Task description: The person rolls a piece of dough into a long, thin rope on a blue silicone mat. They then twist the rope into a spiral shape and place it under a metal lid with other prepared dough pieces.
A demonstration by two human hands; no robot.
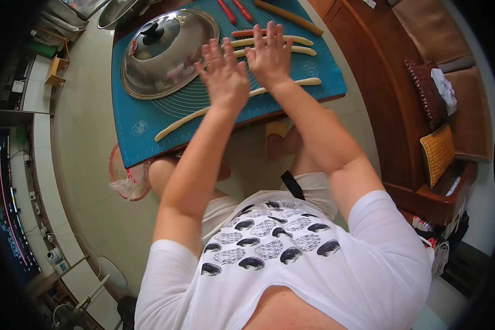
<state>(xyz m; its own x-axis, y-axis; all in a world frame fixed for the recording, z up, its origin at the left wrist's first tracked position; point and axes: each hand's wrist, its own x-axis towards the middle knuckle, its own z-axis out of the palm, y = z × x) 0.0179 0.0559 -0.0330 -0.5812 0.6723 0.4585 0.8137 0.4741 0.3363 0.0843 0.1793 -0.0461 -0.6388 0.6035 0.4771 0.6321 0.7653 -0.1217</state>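
Observation:
On a teal silicone mat lie several long strips of dough. My left hand, palm down with its fingers spread, is beside the domed metal pan lid. My right hand, also palm down with spread fingers, is over two dough strips at the far side; whether it touches them cannot be told. A long dough strip runs near the front edge, passing behind my forearms to its right end. Just past the right fingers is an unwrapped sausage. Neither hand visibly grips anything.
Wrapped red sausages and a wooden rolling pin lie at the mat's far side. A metal pan stands beyond the lid. A red-rimmed basket with a plastic bag is below the left corner. A wooden sofa stands at the right.

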